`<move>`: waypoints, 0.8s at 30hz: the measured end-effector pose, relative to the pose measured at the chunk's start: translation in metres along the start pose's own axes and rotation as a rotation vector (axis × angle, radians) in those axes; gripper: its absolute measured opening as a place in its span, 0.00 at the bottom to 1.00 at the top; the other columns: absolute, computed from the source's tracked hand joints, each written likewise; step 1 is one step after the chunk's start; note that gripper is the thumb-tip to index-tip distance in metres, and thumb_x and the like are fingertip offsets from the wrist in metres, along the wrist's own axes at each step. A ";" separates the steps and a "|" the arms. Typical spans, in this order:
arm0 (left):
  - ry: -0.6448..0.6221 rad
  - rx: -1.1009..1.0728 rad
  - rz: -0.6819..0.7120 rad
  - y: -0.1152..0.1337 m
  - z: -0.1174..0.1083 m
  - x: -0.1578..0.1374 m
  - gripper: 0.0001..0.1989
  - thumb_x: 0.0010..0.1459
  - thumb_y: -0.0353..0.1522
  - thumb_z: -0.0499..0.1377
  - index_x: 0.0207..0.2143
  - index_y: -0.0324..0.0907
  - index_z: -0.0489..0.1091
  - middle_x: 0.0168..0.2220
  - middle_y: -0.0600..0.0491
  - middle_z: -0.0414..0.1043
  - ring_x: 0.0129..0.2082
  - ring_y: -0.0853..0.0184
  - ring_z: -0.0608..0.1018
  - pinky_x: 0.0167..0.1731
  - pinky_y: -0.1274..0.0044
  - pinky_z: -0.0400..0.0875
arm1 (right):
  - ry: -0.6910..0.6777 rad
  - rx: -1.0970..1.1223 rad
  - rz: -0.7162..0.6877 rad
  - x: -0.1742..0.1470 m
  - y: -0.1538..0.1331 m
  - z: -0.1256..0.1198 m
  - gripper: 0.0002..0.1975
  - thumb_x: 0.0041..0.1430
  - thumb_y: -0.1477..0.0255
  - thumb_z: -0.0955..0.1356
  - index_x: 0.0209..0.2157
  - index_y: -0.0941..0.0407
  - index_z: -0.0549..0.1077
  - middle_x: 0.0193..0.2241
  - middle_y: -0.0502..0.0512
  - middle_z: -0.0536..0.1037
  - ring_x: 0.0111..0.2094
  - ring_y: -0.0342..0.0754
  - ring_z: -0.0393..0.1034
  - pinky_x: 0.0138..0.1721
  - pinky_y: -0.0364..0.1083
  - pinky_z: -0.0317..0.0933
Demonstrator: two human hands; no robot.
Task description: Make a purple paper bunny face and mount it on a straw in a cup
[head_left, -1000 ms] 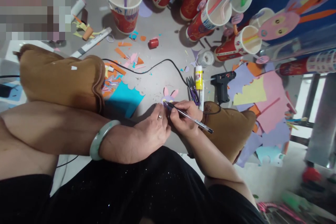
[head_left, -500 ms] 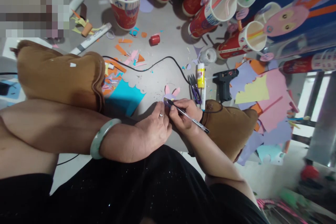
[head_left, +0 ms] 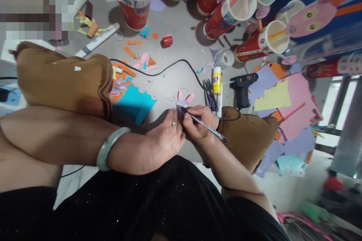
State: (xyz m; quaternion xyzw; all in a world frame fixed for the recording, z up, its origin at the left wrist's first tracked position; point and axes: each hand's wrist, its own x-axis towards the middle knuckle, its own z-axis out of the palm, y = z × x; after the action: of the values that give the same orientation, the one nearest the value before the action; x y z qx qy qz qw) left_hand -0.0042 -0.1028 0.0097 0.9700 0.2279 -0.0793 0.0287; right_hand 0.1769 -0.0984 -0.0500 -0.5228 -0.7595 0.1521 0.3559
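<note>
In the head view, the only one, little has changed over the last second: a touch more of the small purple paper rabbit (head_left: 182, 103) shows just beyond my hands, and the tip of the clear-barrelled, black-gripped pen (head_left: 217, 134) stays near its face, so the work seems confined to that piece. My right hand (head_left: 202, 115) is closed around the pen; my left hand (head_left: 166, 135) rests close beside it, fingers bent at the rabbit's near edge, and I cannot tell whether they pinch or only press.

Counting on the grey worktop (head_left: 181, 77): one rabbit with two pink ears (head_left: 180, 96); one pair of purple-handled metal scissors (head_left: 210, 96) and one yellow-and-white glue stick (head_left: 217, 81) beyond my right hand; one black plastic glue gun (head_left: 243, 88) farther right; two brown fabric cushions (head_left: 60, 79), one by each arm; at least eight paper cups (head_left: 135, 11), mostly red and white, farthest out.
</note>
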 end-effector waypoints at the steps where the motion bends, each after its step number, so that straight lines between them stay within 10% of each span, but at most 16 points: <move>1: -0.007 -0.012 -0.003 0.000 0.000 0.000 0.20 0.66 0.28 0.57 0.56 0.30 0.77 0.56 0.33 0.79 0.59 0.44 0.79 0.62 0.54 0.70 | 0.000 0.003 0.005 0.000 0.000 0.000 0.06 0.61 0.72 0.70 0.40 0.49 0.70 0.33 0.48 0.84 0.33 0.47 0.82 0.33 0.46 0.76; 24: -0.107 -0.066 0.019 -0.001 -0.003 0.001 0.21 0.68 0.30 0.55 0.60 0.35 0.75 0.62 0.36 0.75 0.63 0.42 0.77 0.63 0.51 0.68 | -0.010 -0.030 0.013 0.000 0.000 0.001 0.05 0.63 0.71 0.69 0.40 0.49 0.69 0.34 0.49 0.84 0.33 0.47 0.82 0.32 0.45 0.75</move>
State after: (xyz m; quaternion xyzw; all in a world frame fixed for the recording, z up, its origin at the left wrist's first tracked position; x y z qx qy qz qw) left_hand -0.0030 -0.1012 0.0125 0.9651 0.2190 -0.1233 0.0738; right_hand 0.1758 -0.0978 -0.0508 -0.5324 -0.7600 0.1455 0.3431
